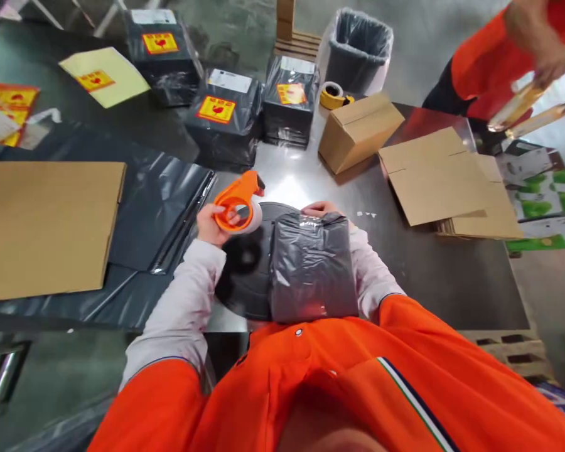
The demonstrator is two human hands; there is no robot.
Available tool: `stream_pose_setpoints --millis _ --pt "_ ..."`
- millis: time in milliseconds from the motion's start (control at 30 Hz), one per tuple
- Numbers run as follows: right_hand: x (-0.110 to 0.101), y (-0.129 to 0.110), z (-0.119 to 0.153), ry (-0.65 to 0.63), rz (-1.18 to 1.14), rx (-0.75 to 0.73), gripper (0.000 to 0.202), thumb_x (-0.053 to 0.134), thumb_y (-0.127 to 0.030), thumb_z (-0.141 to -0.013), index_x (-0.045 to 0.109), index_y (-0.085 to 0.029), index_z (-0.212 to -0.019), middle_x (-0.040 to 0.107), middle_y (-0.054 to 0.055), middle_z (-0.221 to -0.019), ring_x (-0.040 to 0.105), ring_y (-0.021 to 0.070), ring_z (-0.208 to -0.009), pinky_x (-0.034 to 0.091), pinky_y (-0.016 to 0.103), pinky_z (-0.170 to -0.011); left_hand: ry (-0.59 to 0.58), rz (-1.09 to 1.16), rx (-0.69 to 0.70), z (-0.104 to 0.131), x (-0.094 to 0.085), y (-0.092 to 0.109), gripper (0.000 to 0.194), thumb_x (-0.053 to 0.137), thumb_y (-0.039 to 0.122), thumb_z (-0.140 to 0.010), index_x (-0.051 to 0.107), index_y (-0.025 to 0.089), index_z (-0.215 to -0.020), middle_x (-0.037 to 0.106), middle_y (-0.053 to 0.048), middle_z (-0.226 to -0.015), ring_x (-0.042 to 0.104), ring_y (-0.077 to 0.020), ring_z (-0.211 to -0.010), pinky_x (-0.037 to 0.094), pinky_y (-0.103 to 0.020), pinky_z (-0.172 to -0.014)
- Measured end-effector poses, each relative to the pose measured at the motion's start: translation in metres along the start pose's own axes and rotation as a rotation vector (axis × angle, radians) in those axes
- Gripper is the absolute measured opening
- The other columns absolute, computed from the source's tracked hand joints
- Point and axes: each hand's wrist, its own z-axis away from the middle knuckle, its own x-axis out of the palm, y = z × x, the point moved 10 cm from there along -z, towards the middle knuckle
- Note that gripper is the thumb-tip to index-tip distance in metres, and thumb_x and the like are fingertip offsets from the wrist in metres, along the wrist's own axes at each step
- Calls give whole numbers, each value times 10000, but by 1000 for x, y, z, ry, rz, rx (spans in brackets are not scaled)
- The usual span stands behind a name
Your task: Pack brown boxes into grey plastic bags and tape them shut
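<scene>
Table (433, 282) is shining below; left hand (213, 222) is clasping a tape dispenser (238, 186), right hand (321, 208) touching a parcel (313, 270), grip unclear.

No wording, brand or number is legible. Beyond the left hand (211, 223), which grips an orange tape dispenser (239, 187), three black-wrapped parcels (226, 143) each bear a white label (230, 81), print unreadable, and a yellow-and-red sticker (216, 110) with a red emblem and blurred characters. A similar marking (95, 80) stands on a pale yellow sheet (122, 80), beyond and left of the grip.
</scene>
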Motion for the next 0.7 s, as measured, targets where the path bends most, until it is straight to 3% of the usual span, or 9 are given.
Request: stream_pose_setpoints --millis 100,167,233,333,467,533,600,700 --pt "-13 3 -48 126 -113 -38 550 853 -545 -627 690 -167 -991 765 92 -1072 697 220 -1019 571 353 -931 -46 -81 -182 -37 30 -37 437 452 190 -828 639 48 -1197 396 30 -515 267 -112 -420 279 -225 -423" --pt "-18 -2 -67 167 -101 -102 561 908 -455 -589 652 -186 -1010 748 73 -1117 674 212 -1049 551 336 -936 -100 -83 -213 -46 45 -50 505 489 213 -778 648 61 -1232 422 22 -531 269 -108 -413 260 -217 -413" --pt "-13 -7 -74 128 7 -160 518 925 -423 -629 627 -200 -990 730 61 -1126 651 207 -1045 535 332 -936 -122 -51 -215 -50 54 -57 558 515 226 -680 668 75 -1196 471 -4 -559 298 -110 -417 276 -208 -410" --pt "-3 -13 -72 85 241 -241 426 889 -445 -770 633 -192 -998 707 91 -1168 615 215 -1079 514 352 -999 -66 5 -205 -54 54 -64 577 524 225 -624 666 66 -1160 600 -68 -665 369 -113 -448 362 -222 -442" --pt "-1 -17 -71 115 403 -288 409 809 -540 -897 693 -166 -1014 715 155 -1194 575 252 -1182 455 408 -1135 -12 11 -241 -56 52 -77 634 491 210 -681 636 57 -1279 695 -100 -791 418 -123 -470 381 -244 -463" --pt "-3 -16 -73 127 377 -272 388 769 -539 -932 724 -160 -1002 742 165 -1187 585 248 -1184 446 402 -1157 -30 -3 -267 -57 54 -82 645 487 221 -682 639 59 -1288 676 -91 -755 426 -133 -464 378 -246 -456" --pt "-6 -14 -75 153 345 -240 296 709 -425 -978 752 -135 -1021 776 142 -1155 619 214 -1129 466 380 -1134 -64 -22 -279 -63 54 -83 639 502 232 -656 659 58 -1251 622 -73 -675 420 -136 -447 357 -233 -437" --pt "-9 -2 -78 132 218 -163 213 671 -308 -961 770 -124 -1008 809 79 -1052 678 171 -991 541 330 -991 -143 -124 -350 -76 48 -81 638 558 216 -650 688 53 -1253 519 -17 -561 413 -137 -417 390 -236 -439"
